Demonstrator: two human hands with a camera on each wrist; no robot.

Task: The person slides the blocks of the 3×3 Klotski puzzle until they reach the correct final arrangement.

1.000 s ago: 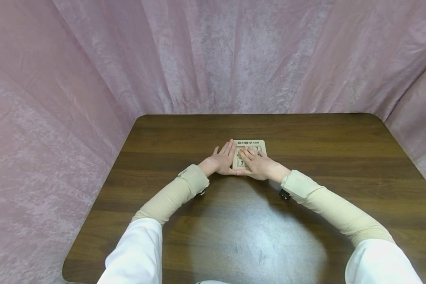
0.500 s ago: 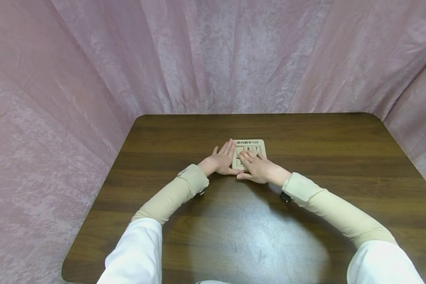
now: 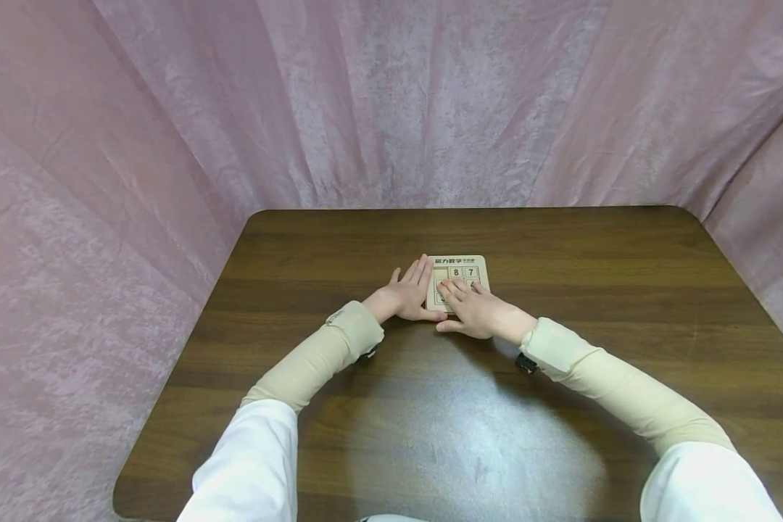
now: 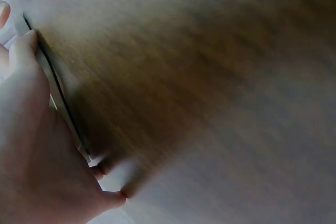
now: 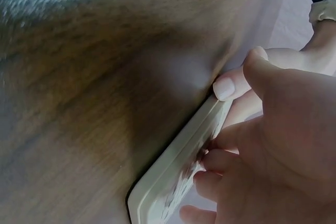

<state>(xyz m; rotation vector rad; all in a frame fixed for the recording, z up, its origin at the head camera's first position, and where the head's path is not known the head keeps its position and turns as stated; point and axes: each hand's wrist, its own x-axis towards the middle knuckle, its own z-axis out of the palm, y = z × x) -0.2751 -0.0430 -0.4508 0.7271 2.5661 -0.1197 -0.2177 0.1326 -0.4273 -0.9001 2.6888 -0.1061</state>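
A pale wooden number sliding puzzle point(image 3: 455, 260) lies flat on the table, with tiles marked 8 point(image 3: 456, 272) and 7 point(image 3: 471, 272) showing in its far row. The far left slot has no tile in it. My left hand point(image 3: 409, 293) lies with straight fingers along the puzzle's left side, its thumb at the near left corner. Over the lower left tiles, my right hand point(image 3: 481, 308) rests its fingertips on the puzzle and hides much of it. In the right wrist view, the left thumb point(image 5: 224, 88) touches the puzzle's near edge.
The brown wooden table point(image 3: 339, 246) extends well past the puzzle on all sides. Pink curtains point(image 3: 391, 109) hang behind its far edge and at the left. Small black devices sit under both wrist bands.
The right hand has drawn slightly toward the near side, its fingertips moving down the left column. The 8 tile and far left slot are uncovered now. My left hand stays in place.
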